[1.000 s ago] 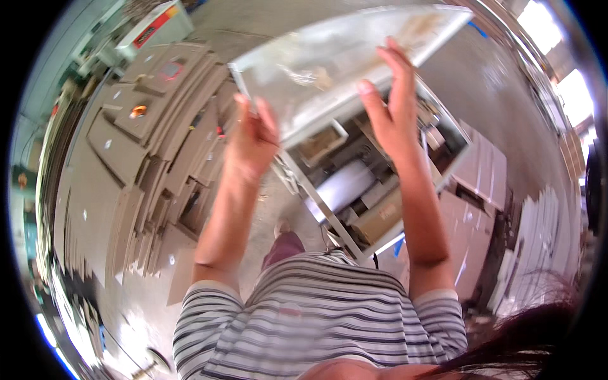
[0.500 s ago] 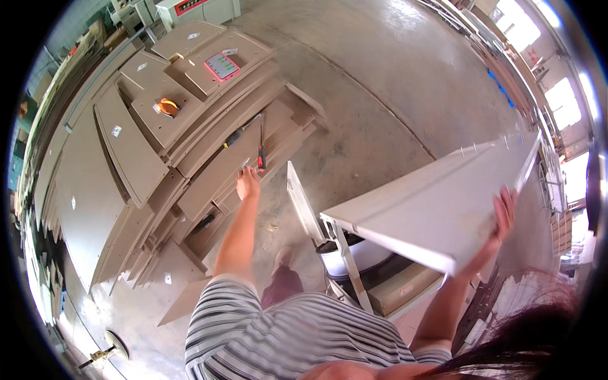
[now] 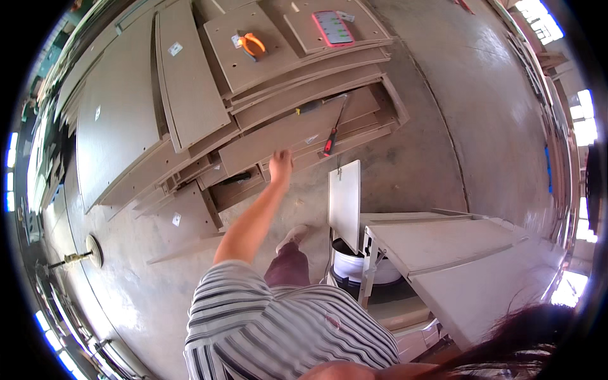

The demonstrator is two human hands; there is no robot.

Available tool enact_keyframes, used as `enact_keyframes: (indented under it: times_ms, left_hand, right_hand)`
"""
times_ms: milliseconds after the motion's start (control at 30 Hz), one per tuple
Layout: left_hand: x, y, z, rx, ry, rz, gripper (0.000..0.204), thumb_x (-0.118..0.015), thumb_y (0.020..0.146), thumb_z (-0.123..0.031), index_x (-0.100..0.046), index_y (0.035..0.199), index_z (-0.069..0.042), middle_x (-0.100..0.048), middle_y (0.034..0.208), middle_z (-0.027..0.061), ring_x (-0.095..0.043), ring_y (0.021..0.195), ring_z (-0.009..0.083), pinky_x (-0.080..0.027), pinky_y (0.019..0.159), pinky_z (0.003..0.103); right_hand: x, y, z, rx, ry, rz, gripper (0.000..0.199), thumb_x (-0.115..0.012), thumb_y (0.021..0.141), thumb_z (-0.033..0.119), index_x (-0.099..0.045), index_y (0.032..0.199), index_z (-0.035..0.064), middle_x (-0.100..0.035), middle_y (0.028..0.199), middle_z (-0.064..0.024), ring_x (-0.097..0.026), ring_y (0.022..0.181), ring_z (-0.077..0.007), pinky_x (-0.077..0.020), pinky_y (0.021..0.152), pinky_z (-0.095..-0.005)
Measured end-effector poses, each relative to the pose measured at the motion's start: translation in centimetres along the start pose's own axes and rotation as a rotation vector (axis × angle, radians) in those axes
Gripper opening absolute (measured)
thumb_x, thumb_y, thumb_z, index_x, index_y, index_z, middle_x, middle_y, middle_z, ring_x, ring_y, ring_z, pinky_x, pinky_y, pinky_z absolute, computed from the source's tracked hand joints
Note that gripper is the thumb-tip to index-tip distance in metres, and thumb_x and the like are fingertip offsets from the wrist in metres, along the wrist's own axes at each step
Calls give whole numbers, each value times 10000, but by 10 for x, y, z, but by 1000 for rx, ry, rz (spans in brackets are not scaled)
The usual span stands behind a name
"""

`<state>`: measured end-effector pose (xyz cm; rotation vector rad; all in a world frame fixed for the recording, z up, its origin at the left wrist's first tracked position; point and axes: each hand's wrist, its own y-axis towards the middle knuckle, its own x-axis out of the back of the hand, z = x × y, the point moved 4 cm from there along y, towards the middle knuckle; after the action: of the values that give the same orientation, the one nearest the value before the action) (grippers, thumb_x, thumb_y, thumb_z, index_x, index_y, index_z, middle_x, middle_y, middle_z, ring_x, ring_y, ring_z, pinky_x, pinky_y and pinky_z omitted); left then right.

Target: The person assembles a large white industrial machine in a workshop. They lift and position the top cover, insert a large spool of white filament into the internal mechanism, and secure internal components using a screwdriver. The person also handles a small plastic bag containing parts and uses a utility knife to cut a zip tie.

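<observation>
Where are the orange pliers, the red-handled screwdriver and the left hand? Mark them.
Orange pliers (image 3: 255, 40): head view, on a handle.
Red-handled screwdriver (image 3: 330, 142): head view, on the handle.
Left hand (image 3: 280, 168): head view, on its middle.

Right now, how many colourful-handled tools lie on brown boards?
3: orange-handled pliers on a farther board; a red-and-black tool and a yellow-and-black tool nearer the left hand. More may be hidden.

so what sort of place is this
Probably a workshop or factory floor, perhaps for furniture: stacked brown boards with small holes, orange-handled pliers lying on top, and a concrete-looking floor.
</observation>
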<state>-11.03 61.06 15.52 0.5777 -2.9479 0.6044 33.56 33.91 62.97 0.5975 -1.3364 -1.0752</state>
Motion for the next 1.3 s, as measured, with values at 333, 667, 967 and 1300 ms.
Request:
enact_keyframes:
  times_ms: [333,667,967,1300]
  left_hand:
    - [173,44,307,108,548,-311,206,-524,921,-227,-576,1099,-135,-614,1067,98,-606,885,312,-506,735,409]
    - [132,81,278,118,926,-207,456,-505,922,-348,-443,1302,-105,-590,1197,195,-548,1110,353,-464,863,523]
    - [170,-28,280,172,531,-274,182,-609,852,-176,-509,936,-51,-610,858,162,-609,793,352,-482,681,451]
    - [130,-318,157,-383,725,715,200,-623,802,-84,-508,965,-62,-531,832,104,-562,778,264,-466,680,396]
  right_hand:
    - [-3,-2,-5,-27,-42,-15,473,-343,986,403,-548,1211,41,-502,1334,-164,-395,1316,-320,-295,1105,-458]
    - [13,-3,-6,-75,-35,-60,502,-330,982,420,-545,1216,32,-499,1336,-164,-403,1309,-307,-299,1104,-447]
    - [35,-11,-2,-136,87,-57,528,-317,979,436,-543,1221,24,-496,1338,-165,-411,1303,-296,-302,1102,-437]
    - [58,-3,5,-88,400,105,617,-324,971,457,-443,1345,-18,-409,1420,-184,-358,1341,-312,-230,1128,-407]
